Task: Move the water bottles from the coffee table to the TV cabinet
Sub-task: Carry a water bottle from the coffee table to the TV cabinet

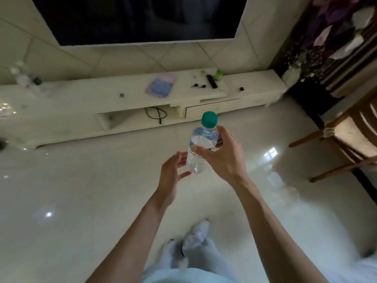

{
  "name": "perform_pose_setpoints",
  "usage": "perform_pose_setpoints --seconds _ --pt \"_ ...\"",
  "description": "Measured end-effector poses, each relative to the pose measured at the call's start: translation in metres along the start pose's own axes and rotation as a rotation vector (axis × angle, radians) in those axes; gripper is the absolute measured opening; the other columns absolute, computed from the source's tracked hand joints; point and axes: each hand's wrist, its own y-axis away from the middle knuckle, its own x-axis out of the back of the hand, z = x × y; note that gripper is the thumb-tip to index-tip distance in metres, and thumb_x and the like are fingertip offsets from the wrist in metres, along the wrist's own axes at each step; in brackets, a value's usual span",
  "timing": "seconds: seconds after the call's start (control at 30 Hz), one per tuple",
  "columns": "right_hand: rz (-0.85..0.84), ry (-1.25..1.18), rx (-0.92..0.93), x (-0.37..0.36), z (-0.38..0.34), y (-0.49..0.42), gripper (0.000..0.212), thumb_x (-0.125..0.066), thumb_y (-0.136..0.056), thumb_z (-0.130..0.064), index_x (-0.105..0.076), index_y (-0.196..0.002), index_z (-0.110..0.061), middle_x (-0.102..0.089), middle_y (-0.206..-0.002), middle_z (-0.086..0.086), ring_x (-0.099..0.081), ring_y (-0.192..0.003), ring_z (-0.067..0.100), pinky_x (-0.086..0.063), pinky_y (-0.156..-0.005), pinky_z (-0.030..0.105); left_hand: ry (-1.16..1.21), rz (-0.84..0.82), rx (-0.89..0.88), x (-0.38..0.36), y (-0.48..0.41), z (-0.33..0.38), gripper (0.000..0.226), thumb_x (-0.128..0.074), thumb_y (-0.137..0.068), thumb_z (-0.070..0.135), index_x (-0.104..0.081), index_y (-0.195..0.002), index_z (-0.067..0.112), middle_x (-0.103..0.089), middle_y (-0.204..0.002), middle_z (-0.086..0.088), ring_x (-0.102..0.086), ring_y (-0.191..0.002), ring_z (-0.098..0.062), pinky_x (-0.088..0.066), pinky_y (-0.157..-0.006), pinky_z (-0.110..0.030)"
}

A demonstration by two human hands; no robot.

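Note:
A clear water bottle with a green cap is held upright in the air over the glossy floor. My right hand grips its upper body, thumb across the front. My left hand is open just left of the bottle's base, fingertips touching or nearly touching it. Ahead stands the long white TV cabinet, below a large dark TV. At the cabinet's far left end stand blurred clear bottles. The coffee table is out of view.
On the cabinet lie a pink and blue mat, a black remote, a small green bottle and small dark items. A wooden chair stands at right. My legs in white trousers are on the tiled floor.

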Motion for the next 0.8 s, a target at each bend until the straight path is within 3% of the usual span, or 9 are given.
perform_pose_setpoints --seconds 0.13,0.27,0.37,0.57,0.67,0.8 --pt "-0.135 -0.005 0.104 -0.042 -0.033 -0.041 0.074 -0.079 -0.064 -0.057 -0.053 -0.126 -0.026 -0.065 -0.109 -0.007 -0.062 -0.095 0.015 -0.056 -0.083 0.04 0.058 0.187 -0.052 0.041 -0.018 0.015 0.032 -0.042 -0.102 0.037 -0.07 -0.099 0.022 -0.068 -0.109 -0.004 -0.058 -0.113 -0.023 -0.056 -0.088 -0.045" --pt "-0.281 -0.04 0.191 -0.08 -0.061 -0.081 0.082 -0.07 -0.056 -0.071 -0.051 -0.125 -0.029 -0.064 -0.111 -0.005 -0.063 -0.095 0.014 -0.056 -0.081 0.038 0.128 0.355 -0.087 0.066 -0.032 0.04 0.032 -0.042 -0.103 0.033 -0.071 -0.093 0.024 -0.07 -0.1 0.002 -0.058 -0.107 -0.017 -0.055 -0.09 -0.045" --pt "-0.387 -0.041 0.254 -0.104 -0.082 -0.101 0.076 -0.074 -0.06 -0.066 -0.052 -0.123 -0.031 -0.064 -0.112 -0.006 -0.063 -0.094 0.013 -0.055 -0.079 0.033 0.218 0.499 -0.108 0.084 -0.034 0.054 0.037 -0.046 -0.102 0.027 -0.075 -0.08 0.024 -0.071 -0.087 0.003 -0.059 -0.102 -0.019 -0.054 -0.092 -0.049" --pt "-0.57 -0.015 0.422 -0.154 -0.123 -0.119 0.078 -0.068 -0.057 -0.073 -0.051 -0.124 -0.036 -0.067 -0.106 -0.008 -0.064 -0.091 0.012 -0.055 -0.077 0.031 0.367 0.733 -0.16 0.117 -0.033 0.066 0.019 -0.055 -0.096 0.021 -0.071 -0.087 0.013 -0.066 -0.097 -0.011 -0.06 -0.105 -0.029 -0.055 -0.093 -0.051" --pt "-0.657 -0.024 0.478 -0.18 -0.145 -0.12 0.077 -0.068 -0.057 -0.073 -0.051 -0.123 -0.038 -0.066 -0.107 -0.008 -0.064 -0.092 0.01 -0.057 -0.081 0.034 0.398 0.819 -0.179 0.138 -0.031 0.067 0.023 -0.057 -0.091 0.02 -0.072 -0.102 0.008 -0.066 -0.112 -0.022 -0.06 -0.115 -0.035 -0.058 -0.088 -0.048" --pt "-0.753 -0.028 0.535 -0.218 -0.173 -0.115 0.072 -0.071 -0.057 -0.07 -0.053 -0.118 -0.038 -0.065 -0.103 -0.01 -0.063 -0.091 0.01 -0.057 -0.082 0.037 0.461 0.925 -0.181 0.173 -0.024 0.073 0.027 -0.054 -0.093 0.013 -0.069 -0.112 0.003 -0.07 -0.112 -0.017 -0.065 -0.112 -0.031 -0.057 -0.09 -0.049"
